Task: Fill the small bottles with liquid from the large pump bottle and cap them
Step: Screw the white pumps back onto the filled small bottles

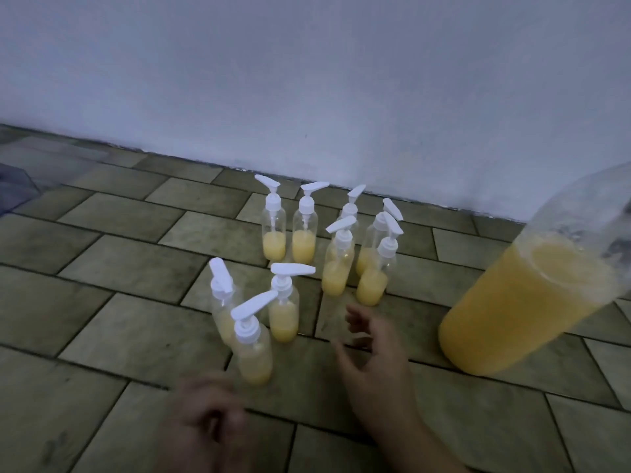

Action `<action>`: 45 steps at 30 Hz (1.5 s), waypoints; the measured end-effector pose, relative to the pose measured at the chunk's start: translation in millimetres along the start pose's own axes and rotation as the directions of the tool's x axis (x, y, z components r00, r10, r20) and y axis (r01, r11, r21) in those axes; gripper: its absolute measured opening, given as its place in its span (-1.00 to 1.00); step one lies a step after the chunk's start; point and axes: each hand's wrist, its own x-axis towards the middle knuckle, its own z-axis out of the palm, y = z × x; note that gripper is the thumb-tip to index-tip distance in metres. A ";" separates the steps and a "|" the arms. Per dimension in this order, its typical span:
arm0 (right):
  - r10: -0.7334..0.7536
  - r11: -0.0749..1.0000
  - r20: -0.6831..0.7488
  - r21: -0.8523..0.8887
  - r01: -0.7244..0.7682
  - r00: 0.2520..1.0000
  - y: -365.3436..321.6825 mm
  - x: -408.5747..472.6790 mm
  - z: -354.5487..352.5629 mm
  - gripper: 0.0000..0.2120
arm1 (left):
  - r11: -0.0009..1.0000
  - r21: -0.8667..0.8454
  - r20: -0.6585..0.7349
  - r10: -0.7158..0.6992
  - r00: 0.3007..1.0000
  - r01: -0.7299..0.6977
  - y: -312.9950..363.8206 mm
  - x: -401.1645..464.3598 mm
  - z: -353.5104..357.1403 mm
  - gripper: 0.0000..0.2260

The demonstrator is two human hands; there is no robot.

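Your right hand (370, 349) hovers low over the tiled floor (112, 322), fingers spread and loosely bent, holding nothing, just in front of the group of small bottles. Your left hand (208, 416) sits near the bottom edge, blurred, its fingers curled inward; you cannot tell whether it holds anything. Nine small pump bottles (283, 312) stand upright on the floor in a loose cluster, each partly filled with yellow liquid and each topped with a white pump cap (293, 269). The nearest one (254, 356) stands between your two hands. The large bottle (522, 302), its lower part full of yellow liquid, stands well to the right, near the white wall (307, 80).
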 end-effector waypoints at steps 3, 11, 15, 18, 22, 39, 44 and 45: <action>0.026 0.996 0.126 0.086 -0.037 0.992 -14.1 7.4 15.0 -0.48 | 0.982 -0.122 -0.204 -0.164 0.965 0.141 -23.9 23.1 -32.3 -0.77; 0.089 0.990 0.246 0.081 -0.112 0.965 -23.6 27.6 41.4 -0.39 | 0.836 -0.012 0.464 -0.481 0.744 0.548 -44.9 57.3 -39.5 -0.43; 0.081 0.996 0.221 0.001 -0.084 0.972 -26.4 33.3 49.9 -0.52 | 0.874 0.045 0.465 -0.447 0.764 0.484 -50.5 70.9 -28.1 -0.60; 0.073 0.997 0.129 -0.019 -0.071 0.989 -27.0 38.3 59.8 -0.55 | 0.917 0.089 0.430 -0.387 0.816 0.388 -54.2 85.8 -19.0 -0.65; 0.093 0.993 0.012 -0.068 -0.092 0.996 -32.0 46.8 68.4 -0.52 | 0.918 0.146 0.345 -0.396 0.851 0.368 -68.0 107.7 1.4 -0.64; 0.117 0.942 -0.132 -0.298 -0.152 0.984 -46.5 62.8 76.5 -0.52 | 0.888 0.123 0.435 -0.449 0.781 0.442 -76.3 129.2 23.6 -0.70; 0.079 0.964 -0.134 -0.241 -0.109 0.988 -41.2 53.0 69.3 -0.65 | 0.879 0.169 0.473 -0.470 0.745 0.446 -78.6 130.6 19.9 -0.60; 0.053 0.974 -0.127 -0.214 -0.080 0.990 -38.2 47.4 63.7 -0.66 | 0.872 0.165 0.475 -0.479 0.738 0.460 -79.0 129.1 17.2 -0.53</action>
